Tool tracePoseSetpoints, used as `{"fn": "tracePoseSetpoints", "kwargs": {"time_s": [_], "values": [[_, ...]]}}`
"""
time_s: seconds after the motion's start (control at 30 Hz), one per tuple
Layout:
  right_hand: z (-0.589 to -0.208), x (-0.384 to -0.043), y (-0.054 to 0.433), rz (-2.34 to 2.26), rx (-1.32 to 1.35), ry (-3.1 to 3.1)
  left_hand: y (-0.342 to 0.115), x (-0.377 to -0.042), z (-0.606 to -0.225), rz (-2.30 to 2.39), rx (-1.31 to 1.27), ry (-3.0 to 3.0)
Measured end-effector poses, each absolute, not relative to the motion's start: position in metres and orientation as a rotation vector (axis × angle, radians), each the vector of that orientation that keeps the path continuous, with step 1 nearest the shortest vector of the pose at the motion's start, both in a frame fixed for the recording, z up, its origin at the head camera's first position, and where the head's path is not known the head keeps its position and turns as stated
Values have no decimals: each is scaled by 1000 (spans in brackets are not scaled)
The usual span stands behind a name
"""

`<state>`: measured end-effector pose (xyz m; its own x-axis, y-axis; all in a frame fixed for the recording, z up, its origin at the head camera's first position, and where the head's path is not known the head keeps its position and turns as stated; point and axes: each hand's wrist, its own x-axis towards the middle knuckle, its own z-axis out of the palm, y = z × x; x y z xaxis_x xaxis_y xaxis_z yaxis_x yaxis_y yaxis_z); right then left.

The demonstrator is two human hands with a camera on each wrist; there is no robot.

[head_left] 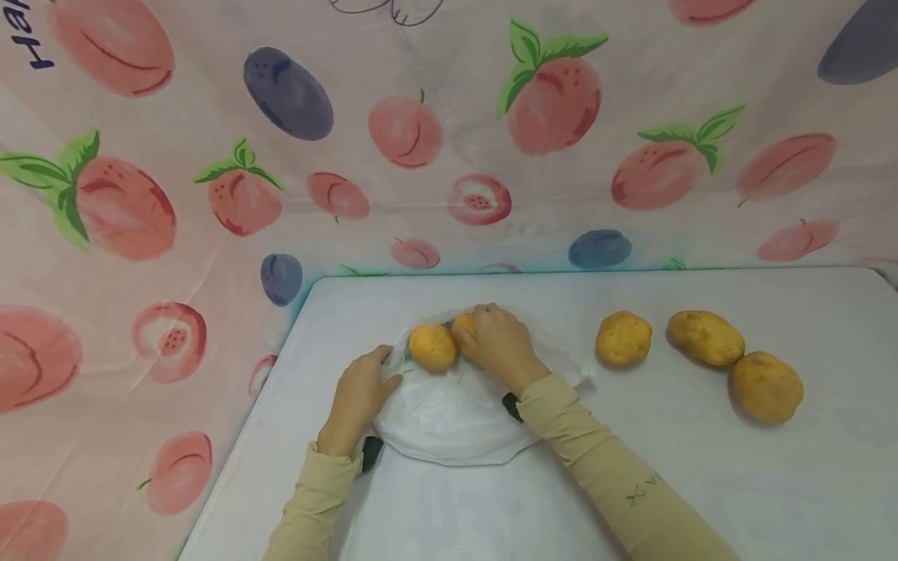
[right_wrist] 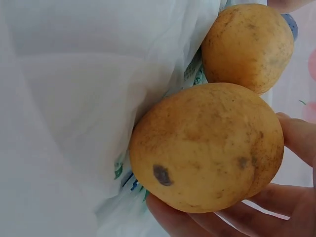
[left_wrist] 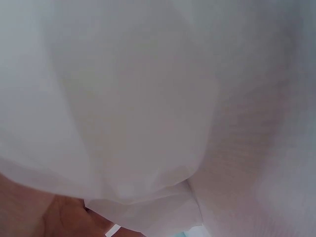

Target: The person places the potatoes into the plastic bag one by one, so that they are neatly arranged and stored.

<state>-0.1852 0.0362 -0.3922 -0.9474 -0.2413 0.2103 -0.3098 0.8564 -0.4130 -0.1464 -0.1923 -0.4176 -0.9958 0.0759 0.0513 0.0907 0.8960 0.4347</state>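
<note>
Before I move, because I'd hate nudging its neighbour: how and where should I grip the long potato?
I'd grip the long potato across its middle, from above, thumb on the near side, fingers on the far side. It lies lengthwise and is narrower across, and both long sides look reachable. Its right end seems to touch the rounder potato, so fingers there would probably nudge it.

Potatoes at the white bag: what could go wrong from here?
The potato in the right hand is close beside a second potato, so it might bump that one away. The loose, thin-looking bag could slide or tear if tugged. It also fills much of the left-wrist view, so that camera may miss a slip.
</note>
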Motion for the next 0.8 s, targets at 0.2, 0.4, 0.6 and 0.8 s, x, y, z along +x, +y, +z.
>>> {"fn": "tracePoseSetpoints", "kwargs": {"time_s": [0.2,0.4,0.6,0.8], "values": [[-395,-188,34,693,428,-2873,-193,-147,-420,-691,-135,-3026],[-396,-190,35,716,411,-2915,-193,-147,-420,-688,-140,-3020],[-394,-187,39,716,422,-2931,-193,-146,-419,-696,-136,-3020],[-385,-180,45,671,471,-2955,-193,-147,-420,-697,-128,-3024]]}}
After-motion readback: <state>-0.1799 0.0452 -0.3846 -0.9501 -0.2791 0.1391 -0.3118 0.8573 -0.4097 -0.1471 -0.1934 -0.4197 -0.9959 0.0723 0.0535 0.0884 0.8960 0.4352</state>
